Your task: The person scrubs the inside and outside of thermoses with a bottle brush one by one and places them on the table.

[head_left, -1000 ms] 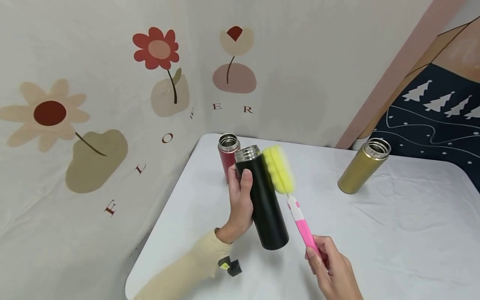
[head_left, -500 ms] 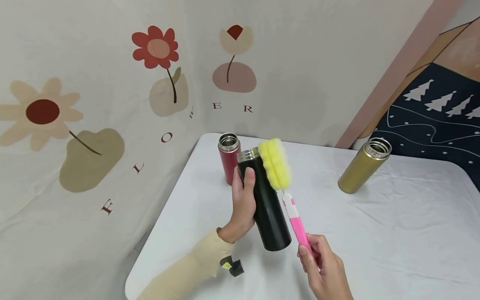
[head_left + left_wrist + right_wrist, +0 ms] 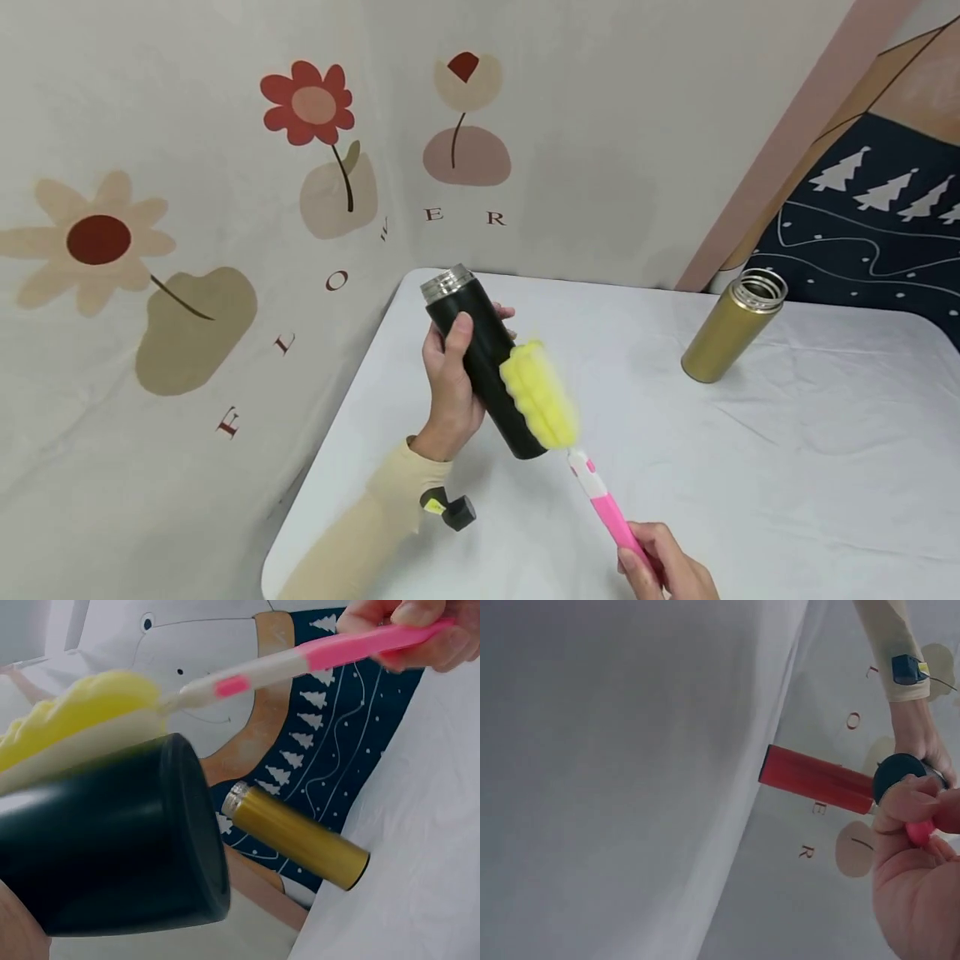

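My left hand (image 3: pixel 448 377) grips a black flask (image 3: pixel 486 367) off the table, tilted with its steel mouth up and to the left. A yellow sponge brush head (image 3: pixel 538 393) lies against the flask's lower right side. Its white and pink handle (image 3: pixel 609 510) runs down to my right hand (image 3: pixel 663 571), which grips the end. In the left wrist view the sponge (image 3: pixel 75 716) sits on the black flask (image 3: pixel 112 855) near its base. The right wrist view shows my right hand (image 3: pixel 915 885) round the pink handle (image 3: pixel 921 831).
A gold flask (image 3: pixel 731 327) stands open at the back right of the white-clothed table (image 3: pixel 750 467). A red flask (image 3: pixel 817 780) stands behind the black one, hidden in the head view. A flower-print cloth (image 3: pixel 187 208) hangs at the left and back.
My left hand has lifted the black flask and tilted its mouth to the left. The sponge has slid from the flask's top down to its lower side. The red flask is now hidden.
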`<act>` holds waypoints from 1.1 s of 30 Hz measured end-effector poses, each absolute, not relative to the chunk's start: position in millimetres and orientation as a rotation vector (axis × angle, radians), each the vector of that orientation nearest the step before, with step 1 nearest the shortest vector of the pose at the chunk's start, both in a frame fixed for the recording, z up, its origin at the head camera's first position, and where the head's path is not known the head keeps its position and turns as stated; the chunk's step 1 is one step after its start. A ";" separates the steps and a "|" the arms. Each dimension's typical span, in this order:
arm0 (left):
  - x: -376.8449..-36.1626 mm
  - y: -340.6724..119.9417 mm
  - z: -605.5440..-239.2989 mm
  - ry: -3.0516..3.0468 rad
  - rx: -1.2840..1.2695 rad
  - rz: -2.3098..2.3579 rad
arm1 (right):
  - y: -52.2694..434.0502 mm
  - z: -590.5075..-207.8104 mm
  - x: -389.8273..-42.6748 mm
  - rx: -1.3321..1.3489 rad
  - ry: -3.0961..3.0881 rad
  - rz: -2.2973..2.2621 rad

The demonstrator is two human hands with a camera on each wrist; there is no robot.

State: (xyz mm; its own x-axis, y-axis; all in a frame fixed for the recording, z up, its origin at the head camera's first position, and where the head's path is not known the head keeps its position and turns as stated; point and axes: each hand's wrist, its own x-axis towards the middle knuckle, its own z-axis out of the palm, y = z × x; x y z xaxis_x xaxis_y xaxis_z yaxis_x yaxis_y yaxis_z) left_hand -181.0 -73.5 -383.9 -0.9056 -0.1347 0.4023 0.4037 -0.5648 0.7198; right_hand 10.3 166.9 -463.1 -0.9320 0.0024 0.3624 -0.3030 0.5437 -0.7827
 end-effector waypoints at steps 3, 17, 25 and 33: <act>-181.7 -75.0 -382.0 -1.248 -0.445 -2.473 | 170.4 -467.3 14.4 0.246 -2.442 1.275; -174.5 -72.4 -385.9 -1.270 -0.433 -2.461 | 173.6 -458.9 3.9 0.245 -2.529 1.367; -162.2 -58.1 -396.1 -1.392 -0.333 -2.493 | 169.3 -448.9 -17.7 0.421 -2.474 1.439; -157.4 -52.1 -402.7 -1.528 -0.419 -2.464 | 167.3 -442.1 -40.6 0.625 -2.300 1.441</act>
